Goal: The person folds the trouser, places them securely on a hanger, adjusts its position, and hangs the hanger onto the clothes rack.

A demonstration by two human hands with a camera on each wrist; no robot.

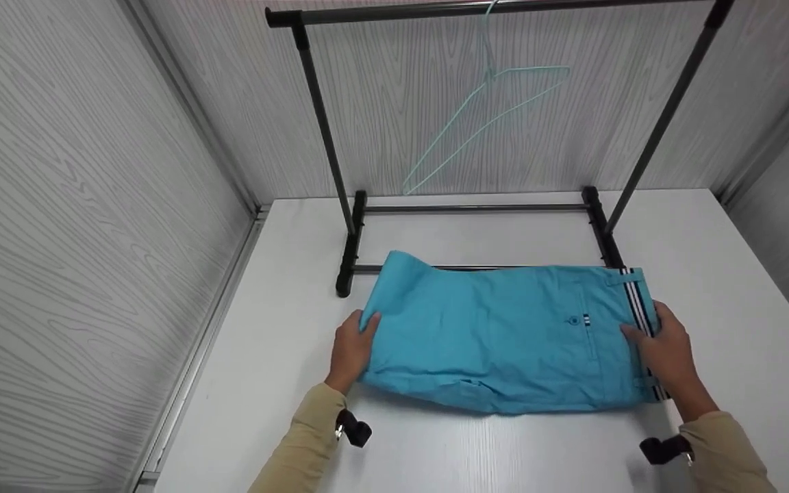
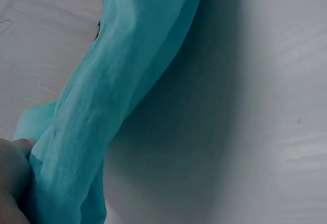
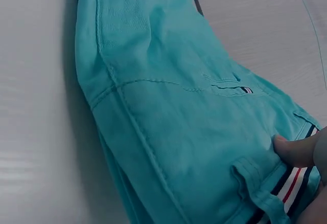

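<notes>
Turquoise trousers (image 1: 483,335), folded into a rough rectangle, are held between both hands above the white table. My left hand (image 1: 353,347) grips the folded end at the left, thumb on top of the cloth. At the waistband, which has dark and white stripes, my right hand (image 1: 667,346) pinches the cloth with its thumb over the front. A buttoned back pocket and belt loops show near that end. In the right wrist view the thumb (image 3: 296,150) presses beside the striped band. The left wrist view shows the fabric edge (image 2: 102,96) hanging over a shadow on the table.
Behind the trousers stands a black clothes rack (image 1: 470,207) on the white table (image 1: 251,329). A thin mint-green wire hanger (image 1: 490,130) hangs from its top bar. Grey wood-grain panels (image 1: 79,205) enclose the left, back and right sides.
</notes>
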